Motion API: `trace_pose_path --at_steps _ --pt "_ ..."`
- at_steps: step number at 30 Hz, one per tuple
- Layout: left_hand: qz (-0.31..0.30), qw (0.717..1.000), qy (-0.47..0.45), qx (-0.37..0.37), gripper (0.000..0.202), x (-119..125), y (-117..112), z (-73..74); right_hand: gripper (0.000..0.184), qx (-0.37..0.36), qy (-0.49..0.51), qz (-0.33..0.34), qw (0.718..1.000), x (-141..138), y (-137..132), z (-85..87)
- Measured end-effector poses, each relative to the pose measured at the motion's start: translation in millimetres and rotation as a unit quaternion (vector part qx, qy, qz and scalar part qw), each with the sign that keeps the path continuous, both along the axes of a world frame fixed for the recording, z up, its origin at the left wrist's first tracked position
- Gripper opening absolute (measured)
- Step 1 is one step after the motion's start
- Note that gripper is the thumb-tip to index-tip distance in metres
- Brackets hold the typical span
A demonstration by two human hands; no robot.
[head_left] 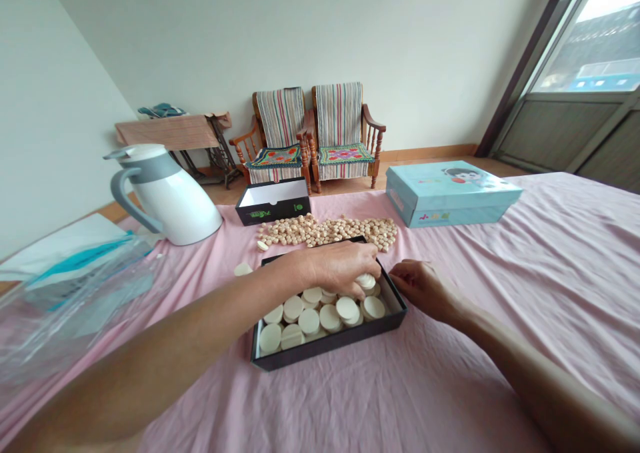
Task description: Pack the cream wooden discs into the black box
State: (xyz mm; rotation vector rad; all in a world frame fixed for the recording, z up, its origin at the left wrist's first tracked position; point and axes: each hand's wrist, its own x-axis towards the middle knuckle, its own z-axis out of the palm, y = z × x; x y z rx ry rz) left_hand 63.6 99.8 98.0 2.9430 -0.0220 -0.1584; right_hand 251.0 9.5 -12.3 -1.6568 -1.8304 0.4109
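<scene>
A shallow black box lies on the pink cloth in front of me, holding several pale round discs. My left hand reaches into the far end of the box, fingers curled down over the discs there. My right hand rests at the box's right rim, fingers bent and touching its edge; whether it holds anything is hidden. Just behind the box lies a heap of small tan beads. Two loose discs lie on the cloth to the left.
A white and grey jug stands at the left. An open black box lid sits behind the beads, a light blue box at the right. Clear plastic packaging lies at far left. Two wooden chairs stand by the wall.
</scene>
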Motion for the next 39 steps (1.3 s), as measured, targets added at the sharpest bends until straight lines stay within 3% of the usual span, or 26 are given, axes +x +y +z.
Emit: trace_pose_path --at_steps 26,34,39 --pt "0.033 0.999 -0.034 -0.017 0.023 -14 -1 2.2 0.028 -0.006 -0.008 -0.002 1.0 0 0 -0.7" --pt "0.131 0.975 -0.177 -0.005 0.032 -35 24 13.9 0.028 -0.001 -0.007 0.0 1.0 2 2 -4.1" --pt "0.176 0.97 -0.165 -0.004 0.03 -37 28 8.5 0.028 -0.005 -0.01 -0.004 1.0 1 1 -3.8"
